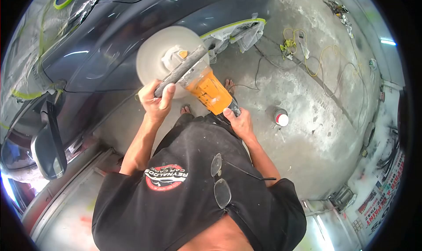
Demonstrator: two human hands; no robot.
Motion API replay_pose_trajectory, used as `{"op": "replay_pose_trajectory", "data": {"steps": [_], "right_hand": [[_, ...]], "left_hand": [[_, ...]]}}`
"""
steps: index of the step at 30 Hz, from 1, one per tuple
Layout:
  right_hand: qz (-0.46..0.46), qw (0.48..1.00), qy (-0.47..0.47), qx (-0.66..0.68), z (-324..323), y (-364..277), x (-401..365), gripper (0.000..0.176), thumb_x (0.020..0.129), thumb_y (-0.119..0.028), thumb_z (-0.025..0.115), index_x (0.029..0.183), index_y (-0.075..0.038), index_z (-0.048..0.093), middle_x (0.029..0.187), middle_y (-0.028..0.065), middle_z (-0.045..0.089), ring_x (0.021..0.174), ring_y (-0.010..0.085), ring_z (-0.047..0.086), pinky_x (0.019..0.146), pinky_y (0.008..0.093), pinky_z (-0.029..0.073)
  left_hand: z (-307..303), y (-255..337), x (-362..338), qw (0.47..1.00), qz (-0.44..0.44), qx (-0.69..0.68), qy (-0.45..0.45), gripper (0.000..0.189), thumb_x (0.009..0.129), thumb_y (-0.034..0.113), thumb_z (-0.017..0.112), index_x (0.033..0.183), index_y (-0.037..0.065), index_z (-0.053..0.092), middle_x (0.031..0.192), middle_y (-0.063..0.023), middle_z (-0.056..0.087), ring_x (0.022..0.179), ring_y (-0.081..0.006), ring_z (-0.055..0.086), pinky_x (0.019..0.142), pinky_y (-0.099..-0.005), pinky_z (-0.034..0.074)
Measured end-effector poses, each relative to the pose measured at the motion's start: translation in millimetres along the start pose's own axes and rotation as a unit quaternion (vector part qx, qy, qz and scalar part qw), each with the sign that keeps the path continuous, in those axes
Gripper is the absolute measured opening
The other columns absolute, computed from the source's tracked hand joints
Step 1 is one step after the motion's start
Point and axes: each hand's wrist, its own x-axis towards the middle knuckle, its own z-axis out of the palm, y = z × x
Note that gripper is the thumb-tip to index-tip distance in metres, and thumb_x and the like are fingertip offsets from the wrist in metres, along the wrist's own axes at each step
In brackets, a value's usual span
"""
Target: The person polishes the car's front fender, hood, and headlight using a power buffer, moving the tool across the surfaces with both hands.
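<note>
Orange polisher (206, 90) (one): left hand (157, 99), right hand (238, 122).

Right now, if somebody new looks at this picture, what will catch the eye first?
The orange polisher in the middle, its round pad laid against the dark car panel. The left hand grips its side handle, the right hand its rear end. On the concrete floor to the right stands a small can.

Polishing pad (169, 53): blurred, surface detail indistinct.
Polisher rear grip (231, 107): covered by right hand (239, 123).
Side handle (181, 70): lower end enclosed in left hand (156, 99).
Feet (229, 84): partly behind polisher body (209, 90).
Wall posters (382, 198): cut by frame edge, print too small.
</note>
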Motion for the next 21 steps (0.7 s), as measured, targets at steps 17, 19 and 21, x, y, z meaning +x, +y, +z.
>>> {"op": "replay_pose_trajectory", "data": {"steps": [17,19,21], "right_hand": [[0.119,0.947,0.165,0.249,-162.8,24.1,157.6,0.076,0.086,-0.078,0.052,0.084,-0.003,0.065,0.062,0.0038,0.058,0.048,0.0149,0.057,0.046,0.0307,0.049],[0.117,0.943,0.173,0.258,-162.2,25.0,160.3,0.076,0.086,-0.078,0.052,0.086,-0.003,0.065,0.064,0.0039,0.059,0.049,0.0148,0.057,0.046,0.0306,0.049],[0.117,0.948,0.165,0.247,-152.6,25.2,148.7,0.076,0.087,-0.077,0.052,0.087,-0.003,0.066,0.067,0.0039,0.06,0.05,0.0148,0.057,0.046,0.0308,0.048]], "left_hand": [[328.8,58.3,230.9,0.972,0.069,-0.03,-0.223,0.055,0.081,0.06,0.071,0.083,0.006,0.077,0.058,-0.0111,0.064,0.054,-0.0284,0.065,0.056,-0.0377,0.051],[322.7,66.8,227.9,0.97,0.075,-0.007,-0.231,0.054,0.084,0.058,0.071,0.084,0.005,0.077,0.06,-0.0107,0.066,0.053,-0.0241,0.064,0.055,-0.0352,0.051],[308.2,74.5,218.4,0.974,0.081,-0.014,-0.213,0.054,0.083,0.059,0.071,0.082,0.005,0.076,0.059,-0.0108,0.066,0.052,-0.0243,0.064,0.055,-0.0354,0.05]]}}
